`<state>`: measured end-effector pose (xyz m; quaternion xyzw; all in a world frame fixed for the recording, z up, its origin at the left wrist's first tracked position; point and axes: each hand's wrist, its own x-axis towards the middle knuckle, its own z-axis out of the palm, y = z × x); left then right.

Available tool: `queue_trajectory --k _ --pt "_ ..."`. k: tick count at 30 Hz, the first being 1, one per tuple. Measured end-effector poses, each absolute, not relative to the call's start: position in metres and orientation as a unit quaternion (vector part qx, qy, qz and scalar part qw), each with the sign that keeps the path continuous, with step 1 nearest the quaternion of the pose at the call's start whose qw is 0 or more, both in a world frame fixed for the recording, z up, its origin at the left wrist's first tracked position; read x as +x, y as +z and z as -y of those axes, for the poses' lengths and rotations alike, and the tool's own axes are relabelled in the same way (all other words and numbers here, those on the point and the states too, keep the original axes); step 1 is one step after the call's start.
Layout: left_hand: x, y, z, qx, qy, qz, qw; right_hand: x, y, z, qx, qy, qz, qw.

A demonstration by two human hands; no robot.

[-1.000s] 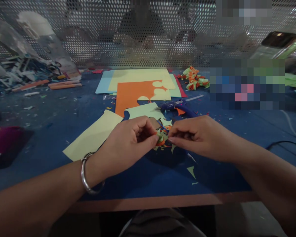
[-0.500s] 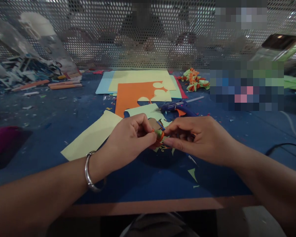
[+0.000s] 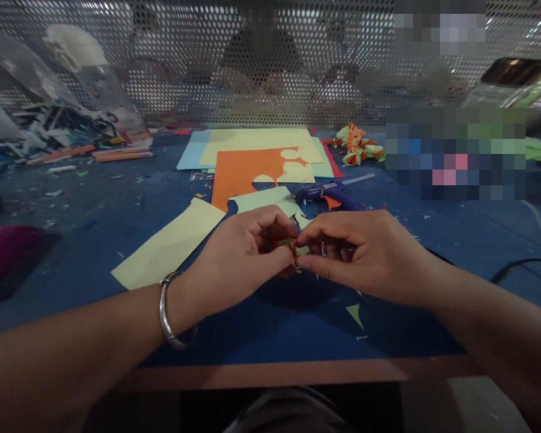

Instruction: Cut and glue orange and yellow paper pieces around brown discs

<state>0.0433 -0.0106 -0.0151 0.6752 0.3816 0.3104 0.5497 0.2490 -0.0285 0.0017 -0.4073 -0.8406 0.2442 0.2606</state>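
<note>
A small folded orange-and-green paper piece (image 3: 287, 242) is pinched between the fingers of my left hand (image 3: 243, 258), which wears a silver bangle. From the other side my right hand (image 3: 369, 249) closes thumb and forefinger on the edge of the same piece. Most of the paper is hidden behind the fingers. Just beyond the hands lie a pale green cut sheet (image 3: 270, 199) and a blue glue gun (image 3: 318, 191) with a clear stick in its back. Under the left forearm's far side rests a pale yellow strip (image 3: 166, 246).
Behind are an orange sheet with round cutouts (image 3: 238, 171) and a yellow sheet (image 3: 252, 139). Folded orange-and-green paper pieces (image 3: 356, 147) are heaped at back right. A bottle (image 3: 103, 90) and pens (image 3: 121, 155) stand left; a black cable (image 3: 518, 263) runs right.
Both hands have shifted a little, the left one to the right, and its fingers now cover more of the paper piece. The fingertips have come closer together.
</note>
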Motion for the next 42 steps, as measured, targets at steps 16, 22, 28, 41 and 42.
queue_trajectory --k 16,22,28,41,42 --pt "0.038 -0.007 0.007 0.666 0.293 -0.382 0.57 0.249 0.002 0.03 -0.414 0.328 0.806 0.269" --pt "0.036 -0.007 0.005 0.659 0.264 -0.382 0.591 0.249 0.002 0.03 -0.415 0.351 0.795 0.27" --pt "0.035 -0.006 0.005 0.644 0.257 -0.385 0.609 0.249 0.004 0.03 -0.404 0.329 0.803 0.29" --pt "0.033 -0.007 0.004 0.592 0.246 -0.355 0.681 0.247 0.003 0.035 -0.408 0.263 0.807 0.336" --pt "0.033 -0.007 0.004 0.585 0.248 -0.354 0.686 0.248 0.002 0.035 -0.408 0.263 0.803 0.346"
